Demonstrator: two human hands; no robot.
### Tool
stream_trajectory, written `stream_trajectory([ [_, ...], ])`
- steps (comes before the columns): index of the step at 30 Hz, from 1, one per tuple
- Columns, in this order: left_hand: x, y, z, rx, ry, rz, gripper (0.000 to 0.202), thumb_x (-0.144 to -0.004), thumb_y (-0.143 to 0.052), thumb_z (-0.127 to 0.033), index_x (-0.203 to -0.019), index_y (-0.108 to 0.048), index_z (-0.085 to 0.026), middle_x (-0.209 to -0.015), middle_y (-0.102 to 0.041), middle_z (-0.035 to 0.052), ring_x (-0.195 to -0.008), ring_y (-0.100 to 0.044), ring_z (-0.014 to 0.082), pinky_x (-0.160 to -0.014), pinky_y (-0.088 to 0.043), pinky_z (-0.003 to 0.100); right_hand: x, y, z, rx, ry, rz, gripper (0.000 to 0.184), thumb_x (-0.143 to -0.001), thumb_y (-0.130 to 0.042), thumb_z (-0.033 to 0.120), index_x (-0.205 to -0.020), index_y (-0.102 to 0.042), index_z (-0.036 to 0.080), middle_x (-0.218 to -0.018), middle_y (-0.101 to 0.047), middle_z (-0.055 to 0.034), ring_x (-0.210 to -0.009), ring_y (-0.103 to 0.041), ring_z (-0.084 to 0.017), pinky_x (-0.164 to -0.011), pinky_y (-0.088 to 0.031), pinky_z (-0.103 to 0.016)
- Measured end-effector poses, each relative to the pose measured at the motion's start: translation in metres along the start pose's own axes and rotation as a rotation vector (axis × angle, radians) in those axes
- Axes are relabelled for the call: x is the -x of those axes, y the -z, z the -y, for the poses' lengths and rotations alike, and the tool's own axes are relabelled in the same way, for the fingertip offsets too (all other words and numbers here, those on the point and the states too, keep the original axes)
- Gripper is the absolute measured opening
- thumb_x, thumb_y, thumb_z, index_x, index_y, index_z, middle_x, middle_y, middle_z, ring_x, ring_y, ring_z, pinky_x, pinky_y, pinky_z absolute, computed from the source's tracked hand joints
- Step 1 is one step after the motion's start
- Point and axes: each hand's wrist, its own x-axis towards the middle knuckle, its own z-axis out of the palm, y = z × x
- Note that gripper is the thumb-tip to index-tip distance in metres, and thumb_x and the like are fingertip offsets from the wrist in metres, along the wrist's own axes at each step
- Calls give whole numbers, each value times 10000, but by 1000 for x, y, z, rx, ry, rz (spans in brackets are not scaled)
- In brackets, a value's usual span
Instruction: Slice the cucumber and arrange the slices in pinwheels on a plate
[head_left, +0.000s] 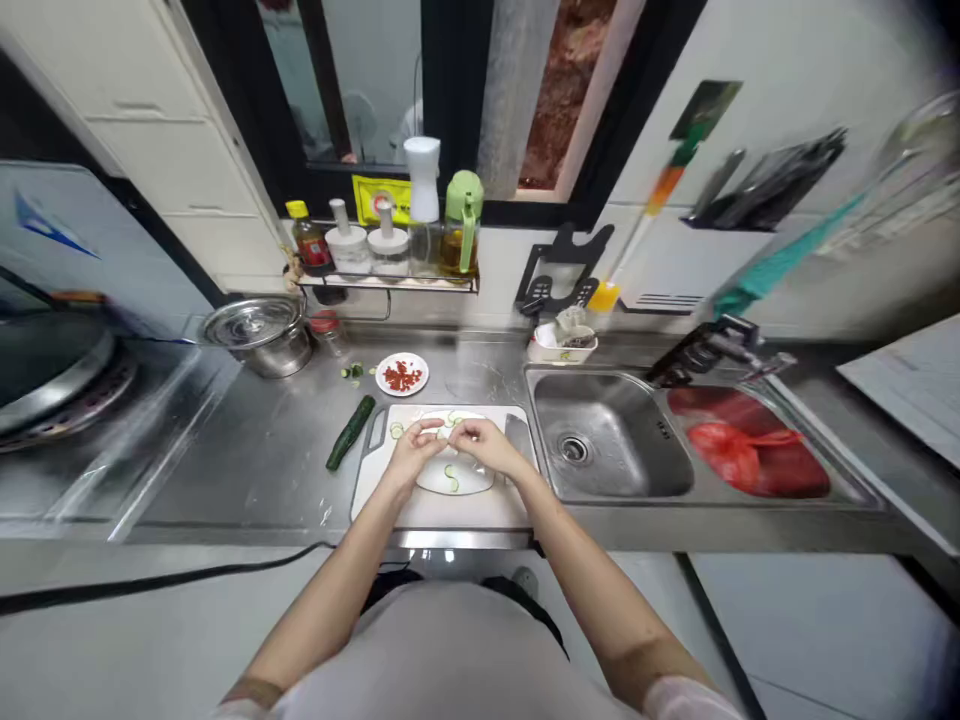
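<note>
My left hand (pixel 411 455) and my right hand (pixel 486 444) meet over a white plate (pixel 427 484), fingertips pinched close together. Between them is a small pale-green piece that looks like a cucumber slice (pixel 443 433), partly hidden by the fingers. Curled cucumber slices (pixel 451 480) lie on the plate near its front, with others at its back rim. The plate rests on a white cutting board (pixel 435 514). More cucumber slices (pixel 396 430) sit at the board's left, and a knife (pixel 517 434) with a broad blade lies on its right side.
Left of the board lies a dark green cucumber (pixel 350 433). Behind it are cucumber scraps (pixel 351 371) and a small plate (pixel 381 380) of chopped red bits. A lidded steel pot (pixel 277 350) stands back left. At right is a double sink (pixel 615 440) with a red bag (pixel 727 455).
</note>
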Motion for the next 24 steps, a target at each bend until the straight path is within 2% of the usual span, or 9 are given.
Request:
stream_trajectory([
  [11, -4, -1, 11, -39, -109, -14, 430, -625, -772, -296, -1006, -612, -180, -610, -523, -70, -579, -465, 74, -607, -347, 211, -2, -3, -3, -85, -121, -40, 118, -693, -580, 247, -669, -655, 159, -615, -593, 21, -596, -500, -103, -618, -404, -224],
  [24, -8, 2, 21, -147, -195, -42, 392, -683, -728, -289, -1040, -612, -176, -659, -547, -45, -640, -519, 101, -650, -387, 230, -4, -5, 1, -124, -237, -55, 99, -672, -581, 217, -653, -654, 153, -585, -588, 27, -564, -497, -91, -576, -394, -202],
])
